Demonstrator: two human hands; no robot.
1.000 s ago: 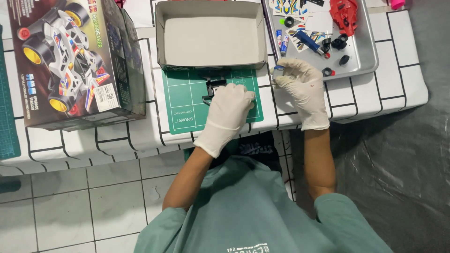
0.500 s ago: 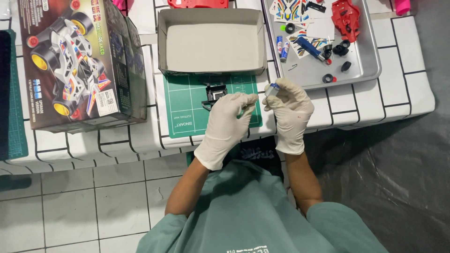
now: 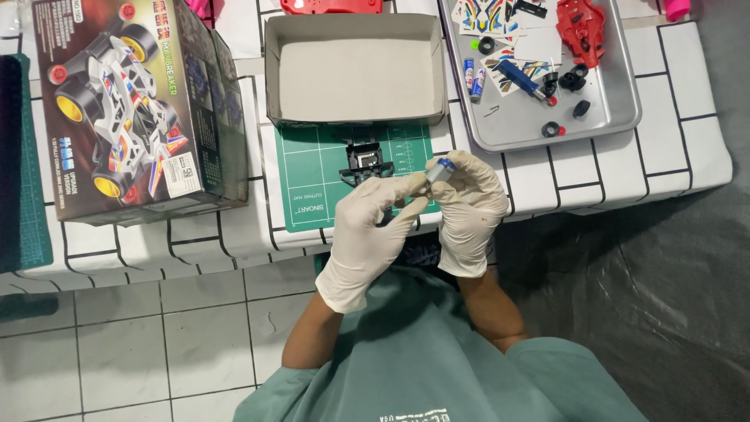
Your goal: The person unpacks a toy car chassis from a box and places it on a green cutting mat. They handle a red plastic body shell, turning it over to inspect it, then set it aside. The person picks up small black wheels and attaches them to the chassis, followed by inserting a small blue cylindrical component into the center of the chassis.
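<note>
Both hands are now meeting above the green cutting mat (image 3: 312,184); earlier they were working apart. We are pinching a small blue-capped tube (image 3: 440,170) in the right hand (image 3: 471,211), fingers clamped on it. Our left hand (image 3: 367,234), at 9 o'clock, is touching its tip, fingertips together. Black chassis part (image 3: 365,160) is lying at 12 o'clock.

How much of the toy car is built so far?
Not much yet. Unpacking looks done: the empty box tray sits open and parts lie sorted on the metal tray. In hand: both gloved hands, left hand and right hand, hold a small blue-capped tube. Left: the black chassis piece and red body are separate.
</note>
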